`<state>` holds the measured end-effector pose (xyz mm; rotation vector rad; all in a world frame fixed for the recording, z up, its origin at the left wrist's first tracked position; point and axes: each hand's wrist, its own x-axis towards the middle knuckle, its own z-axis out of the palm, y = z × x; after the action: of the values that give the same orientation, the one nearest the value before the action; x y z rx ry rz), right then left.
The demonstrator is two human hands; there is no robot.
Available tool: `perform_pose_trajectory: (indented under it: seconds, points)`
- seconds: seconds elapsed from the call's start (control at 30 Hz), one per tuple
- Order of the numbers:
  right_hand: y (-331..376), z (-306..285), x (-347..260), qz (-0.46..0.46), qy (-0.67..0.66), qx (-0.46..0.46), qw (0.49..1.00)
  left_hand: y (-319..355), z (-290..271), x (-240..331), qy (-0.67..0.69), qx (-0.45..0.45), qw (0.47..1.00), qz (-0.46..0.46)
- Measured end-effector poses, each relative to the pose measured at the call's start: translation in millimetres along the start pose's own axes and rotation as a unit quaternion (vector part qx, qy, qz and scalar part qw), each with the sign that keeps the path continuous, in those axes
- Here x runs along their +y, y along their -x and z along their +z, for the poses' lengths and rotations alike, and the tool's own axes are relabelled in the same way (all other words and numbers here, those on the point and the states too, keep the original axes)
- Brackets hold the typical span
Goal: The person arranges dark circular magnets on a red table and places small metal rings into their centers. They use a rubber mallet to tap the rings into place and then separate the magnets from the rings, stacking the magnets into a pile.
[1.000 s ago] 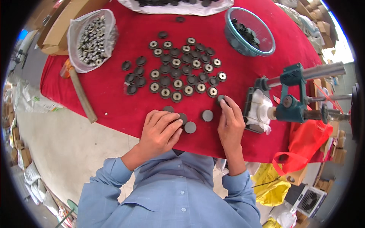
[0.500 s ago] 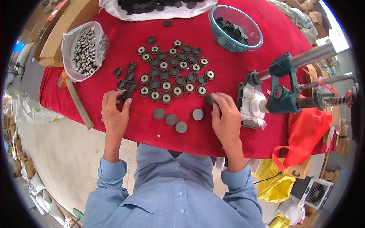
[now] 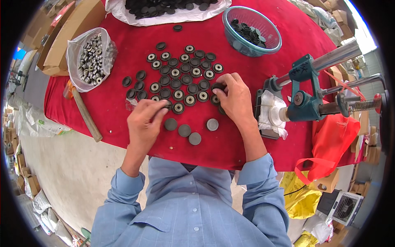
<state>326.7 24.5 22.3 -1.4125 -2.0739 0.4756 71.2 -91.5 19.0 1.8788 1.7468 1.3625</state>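
Both hands on round black rubber-and-metal discs [image 3: 181, 78] spread over red tablecloth [image 3: 263, 136].
Left hand [image 3: 144, 123] pinches a disc at 9 o'clock of spread; right hand [image 3: 236, 99] fingers curl round one at 3 o'clock.

Lighting is bright, even daylight; strongest at the upper right edge, where the view washes out. Shadows under the hands are soft and short. The red tabletop [image 3: 115, 103] is sharp at centre. Fisheye bending curves its edges; a black vignette rings the frame.
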Motion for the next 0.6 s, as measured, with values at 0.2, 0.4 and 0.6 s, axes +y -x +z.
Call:
perform_pose_trajectory:
  seconds: [0.2, 0.4, 0.6]
  points:
    - [15, -21, -9, 0.013, -0.066, 0.063, 0.996, -4, 30, 6, -0.050, -0.044, 0.996, 0.067]
    - [30, -11, -4, -0.041, -0.060, 0.079, 0.994, 3, 28, 11, -0.111, -0.060, 0.986, 0.109]
    - [36, -1, -8, -0.075, 0.028, 0.082, 0.993, 22, 22, 21, -0.181, -0.090, 0.972, 0.119]
